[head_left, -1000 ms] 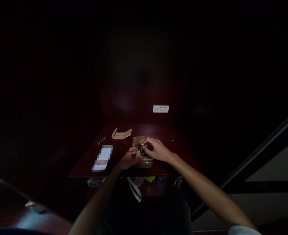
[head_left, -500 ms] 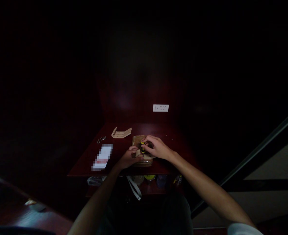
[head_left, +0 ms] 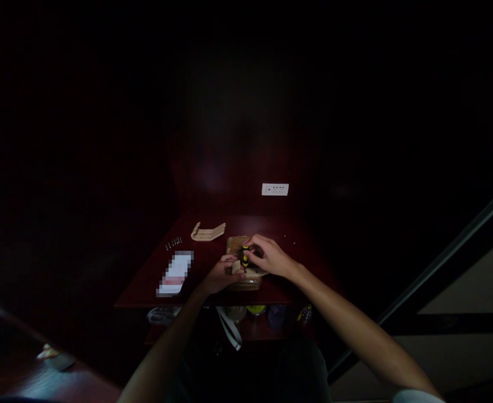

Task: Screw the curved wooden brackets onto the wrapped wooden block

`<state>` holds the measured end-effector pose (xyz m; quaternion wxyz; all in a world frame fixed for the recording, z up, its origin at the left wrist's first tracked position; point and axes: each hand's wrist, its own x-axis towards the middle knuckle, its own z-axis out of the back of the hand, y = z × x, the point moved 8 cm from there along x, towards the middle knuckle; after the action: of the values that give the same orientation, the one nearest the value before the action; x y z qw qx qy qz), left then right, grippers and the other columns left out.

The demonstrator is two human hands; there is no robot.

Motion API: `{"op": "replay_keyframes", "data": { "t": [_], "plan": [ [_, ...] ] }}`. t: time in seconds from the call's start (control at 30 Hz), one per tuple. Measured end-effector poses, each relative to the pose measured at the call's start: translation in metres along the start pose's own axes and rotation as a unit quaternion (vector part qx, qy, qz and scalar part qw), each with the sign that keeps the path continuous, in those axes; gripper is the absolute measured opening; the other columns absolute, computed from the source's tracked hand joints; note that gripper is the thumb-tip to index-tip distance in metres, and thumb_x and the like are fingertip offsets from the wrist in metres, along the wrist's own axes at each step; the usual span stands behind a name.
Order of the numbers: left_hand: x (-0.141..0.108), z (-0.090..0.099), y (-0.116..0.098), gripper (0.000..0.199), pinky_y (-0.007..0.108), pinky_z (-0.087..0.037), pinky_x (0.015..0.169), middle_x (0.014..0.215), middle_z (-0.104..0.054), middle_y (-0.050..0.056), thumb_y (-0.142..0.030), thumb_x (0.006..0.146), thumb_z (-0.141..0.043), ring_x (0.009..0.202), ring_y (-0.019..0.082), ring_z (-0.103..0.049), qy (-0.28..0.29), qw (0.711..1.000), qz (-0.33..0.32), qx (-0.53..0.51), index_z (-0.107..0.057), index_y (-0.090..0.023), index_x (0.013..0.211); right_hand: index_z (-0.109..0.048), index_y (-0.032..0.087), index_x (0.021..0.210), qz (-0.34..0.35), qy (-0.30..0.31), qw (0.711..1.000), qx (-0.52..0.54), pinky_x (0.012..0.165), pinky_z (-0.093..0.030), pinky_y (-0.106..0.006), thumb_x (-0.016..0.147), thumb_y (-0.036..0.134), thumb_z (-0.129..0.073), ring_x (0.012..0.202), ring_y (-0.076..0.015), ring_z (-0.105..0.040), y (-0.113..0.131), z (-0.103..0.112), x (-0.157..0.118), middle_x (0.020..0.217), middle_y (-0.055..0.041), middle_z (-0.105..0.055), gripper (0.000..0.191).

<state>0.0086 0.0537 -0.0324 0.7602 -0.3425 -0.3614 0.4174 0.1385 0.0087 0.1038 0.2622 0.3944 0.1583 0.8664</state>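
Note:
My right hand (head_left: 268,254) is closed around the handle of a short black-and-yellow screwdriver (head_left: 245,258), which stands upright with its tip down at a pale wooden piece (head_left: 252,272). My left hand (head_left: 221,275) grips the curved left end of that wooden piece. Beneath both hands lies a brown pad or block (head_left: 233,244) that looks wrapped in clear plastic. Where the screwdriver tip meets the wood is too small and dark to make out.
On the dark red table (head_left: 145,288) lie a curved slatted wooden part (head_left: 208,231), a row of several screws (head_left: 173,243) and a blurred-out phone-like rectangle (head_left: 174,274). A shelf below holds a grey strap (head_left: 229,329) and a yellow-green round item (head_left: 256,309). A socket (head_left: 275,190) is on the wall.
The whole view has shifted slightly, so things sit a little lower. Both hands keep their hold; the screwdriver looks a bit more upright.

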Motion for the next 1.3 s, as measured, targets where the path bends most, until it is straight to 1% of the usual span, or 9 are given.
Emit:
{"op": "replay_keyframes", "data": {
  "t": [0.2, 0.3, 0.43, 0.63, 0.7, 0.83, 1.0, 1.17, 1.3],
  "plan": [
    [0.000, 0.000, 0.001, 0.038, 0.028, -0.038, 0.099, 0.118, -0.050, 0.007, -0.050, 0.068, -0.071, 0.114, 0.023, -0.047, 0.002, 1.000, 0.001, -0.008, -0.072, -0.019, 0.089, -0.054, 0.020, 0.099, 0.005, 0.015, 1.000, 0.027, 0.080, -0.048, -0.031, 0.084, 0.019, -0.053, 0.093, -0.0172, -0.059, 0.007, -0.001, 0.000, 0.105, -0.0071, -0.061, 0.016],
    [0.000, 0.001, 0.000, 0.036, 0.030, -0.037, 0.100, 0.117, -0.051, 0.007, -0.049, 0.068, -0.071, 0.113, 0.024, -0.048, 0.002, 1.000, -0.003, -0.003, -0.072, -0.018, 0.087, -0.054, 0.020, 0.099, -0.004, 0.021, 1.000, 0.019, 0.075, -0.049, -0.029, 0.085, 0.022, -0.053, 0.084, -0.0157, -0.059, 0.004, -0.004, 0.000, 0.096, -0.0056, -0.061, 0.014],
    [0.000, 0.000, -0.003, 0.036, 0.031, -0.036, 0.101, 0.118, -0.052, 0.007, -0.048, 0.068, -0.071, 0.114, 0.024, -0.046, 0.003, 1.000, -0.005, -0.007, -0.072, -0.019, 0.088, -0.054, 0.019, 0.092, 0.001, -0.002, 1.000, -0.008, 0.069, -0.048, -0.028, 0.085, 0.027, -0.055, 0.076, -0.0147, -0.056, 0.002, -0.003, -0.001, 0.089, -0.0045, -0.057, 0.010],
    [0.000, 0.000, -0.003, 0.036, 0.031, -0.036, 0.100, 0.116, -0.050, 0.008, -0.048, 0.068, -0.071, 0.114, 0.024, -0.046, 0.001, 1.000, -0.004, -0.003, -0.072, -0.018, 0.087, -0.050, 0.020, 0.101, 0.012, 0.014, 0.999, 0.028, 0.077, -0.048, -0.029, 0.085, 0.021, -0.053, 0.093, -0.0163, -0.057, 0.007, -0.005, -0.002, 0.106, -0.0071, -0.058, 0.017],
    [0.000, 0.000, -0.002, 0.036, 0.030, -0.036, 0.101, 0.116, -0.050, 0.008, -0.048, 0.068, -0.071, 0.114, 0.023, -0.046, 0.001, 1.000, -0.006, 0.000, -0.072, -0.018, 0.088, -0.051, 0.020, 0.100, 0.006, 0.019, 1.000, 0.022, 0.074, -0.048, -0.028, 0.086, 0.021, -0.053, 0.087, -0.0154, -0.058, 0.005, -0.006, -0.002, 0.101, -0.0062, -0.059, 0.015],
    [0.000, 0.000, -0.004, 0.036, 0.030, -0.036, 0.101, 0.116, -0.049, 0.008, -0.048, 0.070, -0.070, 0.115, 0.023, -0.045, 0.006, 1.000, -0.007, -0.003, -0.072, -0.019, 0.091, -0.053, 0.019, 0.091, -0.003, -0.006, 1.000, -0.007, 0.068, -0.048, -0.027, 0.085, 0.027, -0.057, 0.074, -0.0140, -0.056, 0.001, -0.002, -0.002, 0.086, -0.0039, -0.057, 0.011],
    [-0.001, 0.000, -0.009, 0.036, 0.028, -0.037, 0.100, 0.116, -0.051, 0.008, -0.049, 0.069, -0.070, 0.113, 0.023, -0.048, 0.008, 1.000, -0.004, -0.006, -0.072, -0.018, 0.087, -0.052, 0.020, 0.097, 0.014, -0.002, 1.000, 0.011, 0.078, -0.048, -0.030, 0.085, 0.022, -0.054, 0.093, -0.0167, -0.057, 0.007, -0.001, -0.001, 0.103, -0.0071, -0.059, 0.013],
    [-0.001, 0.000, -0.005, 0.037, 0.028, -0.037, 0.100, 0.117, -0.051, 0.008, -0.050, 0.068, -0.070, 0.113, 0.023, -0.048, 0.002, 1.000, 0.001, -0.003, -0.072, -0.018, 0.088, -0.054, 0.019, 0.093, -0.001, 0.010, 1.000, -0.025, 0.069, -0.047, -0.027, 0.086, 0.026, -0.055, 0.076, -0.0147, -0.056, 0.003, -0.001, 0.000, 0.087, -0.0041, -0.059, 0.010],
    [0.000, 0.000, -0.003, 0.037, 0.030, -0.035, 0.101, 0.117, -0.051, 0.008, -0.049, 0.068, -0.070, 0.116, 0.024, -0.046, -0.001, 1.000, -0.005, 0.001, -0.072, -0.019, 0.088, -0.054, 0.019, 0.092, 0.005, 0.002, 0.999, -0.037, 0.072, -0.047, -0.029, 0.084, 0.026, -0.057, 0.080, -0.0161, -0.056, 0.005, 0.001, 0.000, 0.090, -0.0054, -0.059, 0.011]
  ]
}}
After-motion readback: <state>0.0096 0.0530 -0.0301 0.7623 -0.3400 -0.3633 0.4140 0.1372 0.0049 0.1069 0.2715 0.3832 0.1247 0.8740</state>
